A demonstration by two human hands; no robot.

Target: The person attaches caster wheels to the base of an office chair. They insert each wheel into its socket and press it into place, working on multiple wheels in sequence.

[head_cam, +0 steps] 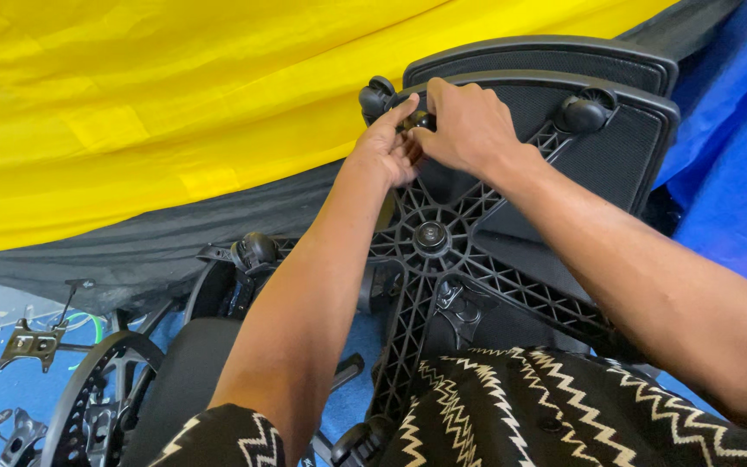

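You are reaching both arms up toward twelve o'clock, where your left hand point(384, 149) and right hand point(469, 125) are meeting at the tip of one arm of a black five-star chair base point(430, 238). Your left hand is pressing its thumb and fingers, drawn narrow, against a small black part at that tip; it is probably a caster stem, though your fingers are hiding most of it. Your right hand is curling over the same spot from the one o'clock side, its fingers bent down and closed around the part.

A black caster point(378, 95) is sitting just beside your left hand at eleven o'clock, and another caster point(583, 112) is sitting at two o'clock of your right hand on the neighbouring arm. A third caster point(255, 251) is showing at nine o'clock of the hub. The base is lying over black mesh chair panels point(641, 147), with a yellow cloth point(175, 104) spreading behind from ten o'clock and a blue cloth point(737, 156) at three o'clock. Your zigzag-patterned garment point(546, 415) is filling the six o'clock edge.
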